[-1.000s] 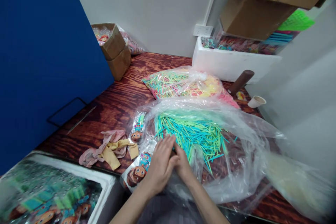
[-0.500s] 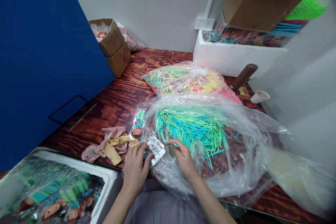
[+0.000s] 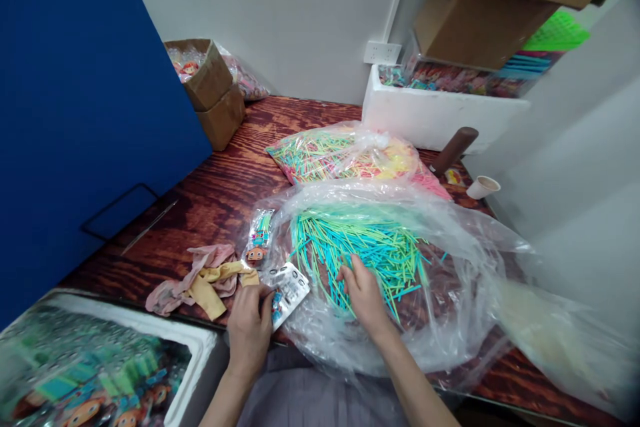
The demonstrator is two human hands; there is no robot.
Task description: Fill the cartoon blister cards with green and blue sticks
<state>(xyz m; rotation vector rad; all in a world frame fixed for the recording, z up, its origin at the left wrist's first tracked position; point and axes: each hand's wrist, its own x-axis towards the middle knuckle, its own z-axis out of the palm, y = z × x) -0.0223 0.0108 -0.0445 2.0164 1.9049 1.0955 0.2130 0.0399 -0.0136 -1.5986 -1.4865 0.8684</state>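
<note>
Green and blue sticks (image 3: pixel 370 247) lie loose and crossed in an open clear bag (image 3: pixel 430 353). The left hand (image 3: pixel 249 327) pinches the near end of a pouch (image 3: pixel 294 295), which lies just left of the sticks. The right hand (image 3: pixel 365 293) is over the sticks, with its fingers curled; whether they pinch any stick, one cannot tell. A quick pull by this hand could scatter sticks, because they lie tangled. The pouch could slip or crease, since only one hand holds it, at its end. Loose film of the clear bag could also catch the right wrist.

The table (image 3: pixel 225 180) shows dark red-brown wood grain. Crumpled gloves (image 3: pixel 213 300), as they seem, lie near the left hand. Behind the clear bag rests a second bag (image 3: pixel 320 153); farther back stand a white box (image 3: pixel 440 120) and a pale wall (image 3: pixel 300 27).
</note>
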